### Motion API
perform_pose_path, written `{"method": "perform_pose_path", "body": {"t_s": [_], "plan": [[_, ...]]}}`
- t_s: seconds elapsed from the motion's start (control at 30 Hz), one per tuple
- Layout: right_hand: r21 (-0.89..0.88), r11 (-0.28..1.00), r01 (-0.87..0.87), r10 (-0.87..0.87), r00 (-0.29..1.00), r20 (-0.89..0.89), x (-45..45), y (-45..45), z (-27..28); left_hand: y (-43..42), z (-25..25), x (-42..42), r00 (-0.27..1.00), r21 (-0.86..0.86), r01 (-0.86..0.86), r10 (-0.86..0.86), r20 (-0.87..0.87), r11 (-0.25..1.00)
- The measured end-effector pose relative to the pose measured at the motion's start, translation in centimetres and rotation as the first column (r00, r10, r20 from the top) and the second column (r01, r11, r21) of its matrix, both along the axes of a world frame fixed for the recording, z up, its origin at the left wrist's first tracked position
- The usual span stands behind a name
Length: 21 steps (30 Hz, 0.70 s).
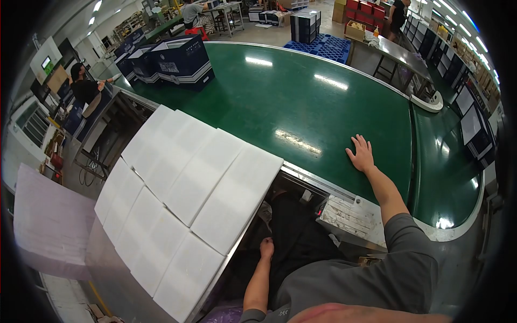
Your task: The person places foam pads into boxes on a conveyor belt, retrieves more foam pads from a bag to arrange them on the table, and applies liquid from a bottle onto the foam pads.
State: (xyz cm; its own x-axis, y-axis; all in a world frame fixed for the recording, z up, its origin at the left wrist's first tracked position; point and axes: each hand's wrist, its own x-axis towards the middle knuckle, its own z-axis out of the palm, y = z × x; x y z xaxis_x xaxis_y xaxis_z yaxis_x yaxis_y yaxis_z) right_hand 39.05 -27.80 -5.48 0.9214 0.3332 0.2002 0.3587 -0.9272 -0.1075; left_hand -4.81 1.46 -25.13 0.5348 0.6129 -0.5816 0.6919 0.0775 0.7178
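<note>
Fingers (368,143) spread on the right hand (363,157), resting on green conveyor belt (253,89); white foam sheets (196,167) near left, navy boxes (183,59) far left. Left hand (266,247): can't tell if it's gripping. Sudden belt jerk could drag that right arm.

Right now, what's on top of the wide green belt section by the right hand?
Dark blue boxes stand at the far left of the belt section; the right hand is spread on it, apparently resting. Belt surface beneath boxes and palm is covered, so unseen.

Two hands (362,156) (267,248), three co-workers (82,89) (191,13) (398,17), one blue pallet (322,49) and one red stool (197,33) show.
</note>
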Motion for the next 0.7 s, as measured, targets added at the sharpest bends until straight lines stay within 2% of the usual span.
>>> {"method": "perform_pose_path", "body": {"t_s": [0.23, 0.33, 0.47, 0.6, 0.7], "plan": [[0.02, 1.0, -0.004, 0.003, 0.999, 0.041, -0.1, -1.4, -0.2, -0.3, 0.0, 0.6, 1.0, -0.024, -0.016, 0.016, 0.008, 1.0], [0.02, 0.995, -0.101, 0.097, 0.985, 0.145, 1.0, -2.8, -0.4, -1.6, -0.4, 0.9, 0.997, -0.018, -0.059, 0.059, 0.049, 0.998], [0.0, 0.983, -0.186, 0.181, 0.955, 0.235, 4.4, -6.2, -1.1, -4.1, -3.0, 3.3, 0.998, 0.064, 0.0, -0.004, 0.069, 0.998], [-0.06, 0.977, -0.203, 0.21, 0.961, 0.178, 9.2, -9.4, -1.4, -6.3, -3.3, 7.1, 0.995, 0.035, 0.022, -0.025, 0.093, 0.999], [-0.074, 0.967, -0.245, 0.254, 0.957, 0.143, 14.9, -12.3, -0.5, -8.6, -1.7, 11.4, 0.996, 0.017, -0.024, 0.022, 0.085, 1.0]]}}
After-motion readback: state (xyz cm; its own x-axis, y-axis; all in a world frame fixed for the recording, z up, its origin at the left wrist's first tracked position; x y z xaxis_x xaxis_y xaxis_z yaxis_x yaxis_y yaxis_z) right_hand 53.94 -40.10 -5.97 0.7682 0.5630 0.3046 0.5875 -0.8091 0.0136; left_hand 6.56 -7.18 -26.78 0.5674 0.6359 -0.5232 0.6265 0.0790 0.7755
